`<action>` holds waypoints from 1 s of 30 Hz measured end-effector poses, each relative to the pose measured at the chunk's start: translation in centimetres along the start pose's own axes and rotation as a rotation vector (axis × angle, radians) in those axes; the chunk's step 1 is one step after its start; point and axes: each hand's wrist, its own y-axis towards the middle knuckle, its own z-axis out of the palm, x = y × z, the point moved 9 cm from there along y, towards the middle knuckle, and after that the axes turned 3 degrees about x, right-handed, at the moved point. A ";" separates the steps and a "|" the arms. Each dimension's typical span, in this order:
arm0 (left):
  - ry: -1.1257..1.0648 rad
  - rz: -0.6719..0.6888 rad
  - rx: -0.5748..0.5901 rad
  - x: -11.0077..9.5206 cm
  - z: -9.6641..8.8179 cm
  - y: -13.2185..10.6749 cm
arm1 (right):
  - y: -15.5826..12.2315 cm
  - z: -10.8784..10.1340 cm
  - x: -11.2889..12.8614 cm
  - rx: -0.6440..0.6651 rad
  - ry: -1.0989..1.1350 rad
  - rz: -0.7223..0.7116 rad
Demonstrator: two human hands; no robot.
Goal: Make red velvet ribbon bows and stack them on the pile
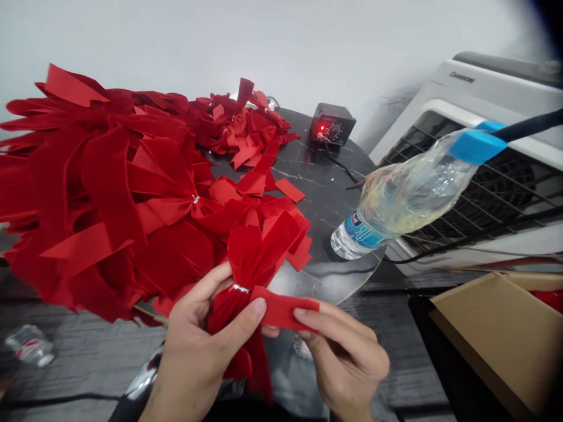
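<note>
Head view, left fingers (246,310) clamped on bow (250,264), right fingers (325,322) pinching strip (281,309), heaped bows (109,193), apparently warped bottle (409,199)

A white wall (246,41) backs a round black marble table (325,187) and grilled appliance (497,97).

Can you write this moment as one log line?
left hand: red bow | right hand: red strip | nearby: red bow pile
</note>
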 end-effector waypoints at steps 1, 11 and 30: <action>-0.008 -0.008 0.008 0.1 0.1 0.0 | 0.0 -0.2 0.1 -0.023 -0.027 -0.004; -0.070 -0.037 0.163 1.5 0.1 0.3 | 1.2 -0.4 0.2 -0.075 0.048 0.027; 0.254 0.234 -0.067 0.3 -1.5 0.2 | 0.3 0.0 -1.6 -0.274 0.144 0.251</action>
